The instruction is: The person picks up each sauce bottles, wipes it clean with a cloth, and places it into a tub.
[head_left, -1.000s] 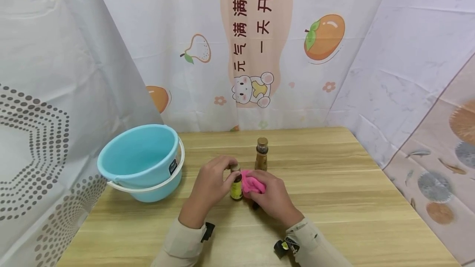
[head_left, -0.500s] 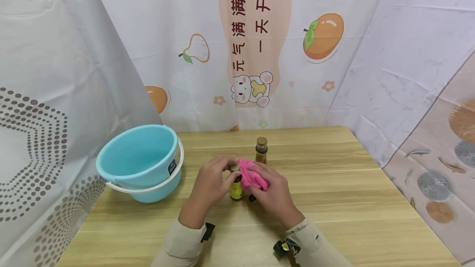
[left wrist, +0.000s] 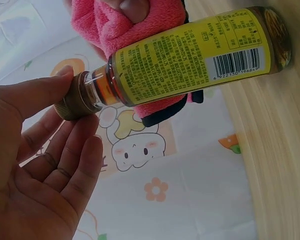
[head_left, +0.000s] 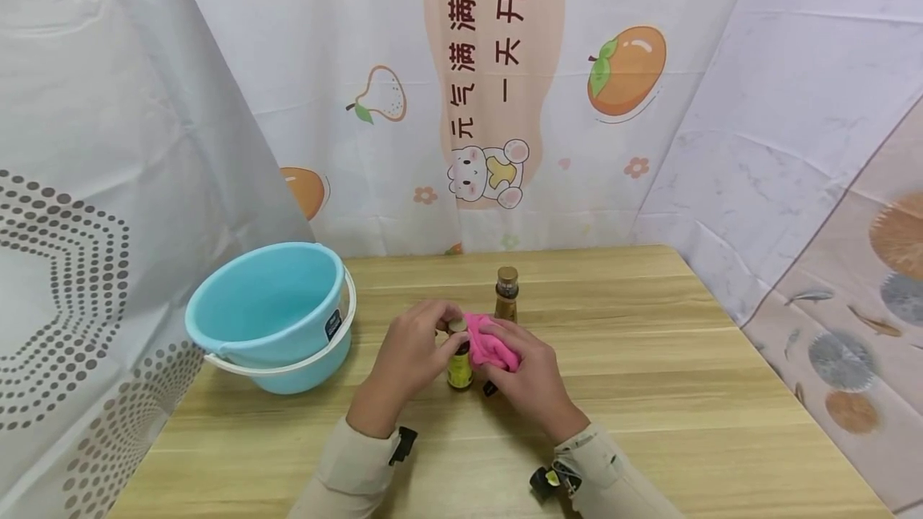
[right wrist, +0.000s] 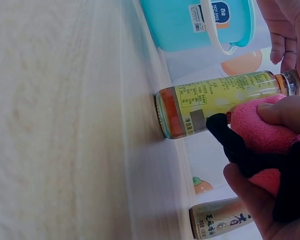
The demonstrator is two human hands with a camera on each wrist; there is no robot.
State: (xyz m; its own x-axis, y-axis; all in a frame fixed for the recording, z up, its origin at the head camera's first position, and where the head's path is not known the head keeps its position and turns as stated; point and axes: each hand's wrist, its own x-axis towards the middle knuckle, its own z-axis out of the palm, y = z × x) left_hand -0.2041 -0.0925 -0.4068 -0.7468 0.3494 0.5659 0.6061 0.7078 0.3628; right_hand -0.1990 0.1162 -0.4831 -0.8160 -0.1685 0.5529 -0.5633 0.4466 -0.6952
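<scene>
A small glass bottle with a yellow label (left wrist: 190,60) stands upright on the table. My left hand (head_left: 409,352) pinches its brown cap (left wrist: 72,102) between thumb and fingers. In my right hand (head_left: 535,379) is a bunched pink cloth (head_left: 492,347) with black trim (right wrist: 240,150), pressed against the bottle's side near its upper half. The right thumb lies over the cloth in the right wrist view. Just behind the right hand stands a second, brown-capped sesame oil bottle (head_left: 507,295), its lower part hidden by that hand in the head view.
A light blue bucket (head_left: 270,355) with a white handle (head_left: 288,364) stands at the table's left side. The wooden table (head_left: 671,375) reaches back to a printed curtain (head_left: 389,183), and more hanging cloth (head_left: 829,279) borders the right side.
My right hand has shifted the pink cloth slightly upward along the bottle, and its folds have changed shape. The left hand keeps its hold on the cap.
</scene>
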